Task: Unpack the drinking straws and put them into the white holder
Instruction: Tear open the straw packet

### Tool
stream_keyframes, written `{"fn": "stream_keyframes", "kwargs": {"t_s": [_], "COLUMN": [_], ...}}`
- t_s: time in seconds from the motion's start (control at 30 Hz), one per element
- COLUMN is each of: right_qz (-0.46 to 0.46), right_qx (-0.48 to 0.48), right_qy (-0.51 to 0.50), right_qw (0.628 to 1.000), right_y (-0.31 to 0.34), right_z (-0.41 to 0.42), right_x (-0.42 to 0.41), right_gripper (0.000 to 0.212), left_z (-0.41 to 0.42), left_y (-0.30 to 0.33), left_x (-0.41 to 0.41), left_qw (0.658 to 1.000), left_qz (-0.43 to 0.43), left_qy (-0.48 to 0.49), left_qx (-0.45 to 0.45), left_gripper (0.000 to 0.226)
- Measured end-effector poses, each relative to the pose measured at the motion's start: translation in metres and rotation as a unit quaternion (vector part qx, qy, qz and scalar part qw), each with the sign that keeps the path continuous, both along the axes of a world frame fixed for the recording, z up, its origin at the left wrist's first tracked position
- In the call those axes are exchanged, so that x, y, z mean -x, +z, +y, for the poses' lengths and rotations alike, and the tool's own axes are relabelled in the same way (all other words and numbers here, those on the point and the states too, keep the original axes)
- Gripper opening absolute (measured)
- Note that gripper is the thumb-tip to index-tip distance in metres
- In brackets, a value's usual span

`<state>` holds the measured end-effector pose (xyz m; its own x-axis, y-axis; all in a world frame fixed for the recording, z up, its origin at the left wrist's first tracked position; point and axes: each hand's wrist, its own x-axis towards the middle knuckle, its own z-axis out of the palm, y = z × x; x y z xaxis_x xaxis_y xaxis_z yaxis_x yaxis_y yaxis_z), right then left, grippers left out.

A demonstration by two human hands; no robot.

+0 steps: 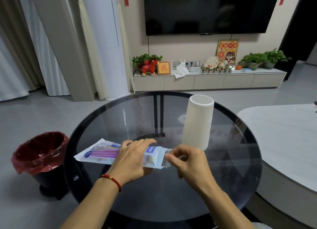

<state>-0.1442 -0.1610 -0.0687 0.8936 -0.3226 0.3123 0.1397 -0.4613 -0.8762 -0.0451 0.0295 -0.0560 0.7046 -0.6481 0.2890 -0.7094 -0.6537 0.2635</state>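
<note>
Right now a big round glass desk [240, 168] fills the middle of the room. On the floor to its left stands a bin [41, 158] with a red bag inside. A tall white holder [198, 122] stands upright on the desk, near the far right side. Just in front of it lies the straw packet [103, 154], flat on the glass, with purple straws [104, 153] showing through it. The left hand [132, 160] presses down on the middle of the packet, fingers together. The right hand [187, 161] has its fingers [169, 157] pinching the packet's right end. A red string [112, 180] circles the left wrist.
</note>
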Motion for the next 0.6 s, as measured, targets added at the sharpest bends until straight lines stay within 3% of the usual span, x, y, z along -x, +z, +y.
{"fn": "stream_keyframes", "kwargs": {"t_s": [0.03, 0.1, 0.17, 0.47, 0.6], "right_qz": [0.026, 0.073, 0.093, 0.068, 0.097], "right_qx": [-0.021, -0.023, -0.024, -0.070, -0.033], "right_qy": [0.045, 0.105, 0.138, 0.031, 0.099], "right_qw": [0.998, 0.992, 0.986, 0.995, 0.990], "right_y": [0.002, 0.003, 0.005, 0.000, -0.005], "right_z": [0.003, 0.006, 0.005, -0.008, 0.004], "right_x": [0.003, 0.005, 0.003, -0.001, 0.000], "right_gripper": [0.006, 0.023, 0.021, 0.008, 0.029], "left_z": [0.000, -0.001, 0.000, 0.005, 0.005], "left_y": [-0.001, -0.003, -0.005, -0.009, -0.012], "left_x": [0.002, 0.008, 0.011, 0.016, 0.016], "left_qw": [1.000, 1.000, 0.999, 0.998, 0.998], "left_qz": [-0.006, -0.018, -0.028, -0.038, -0.027], "left_qy": [0.002, 0.011, 0.029, 0.055, 0.053], "left_qx": [0.003, 0.001, -0.012, 0.007, 0.013], "left_gripper": [0.074, 0.071, 0.072, 0.065, 0.064]}}
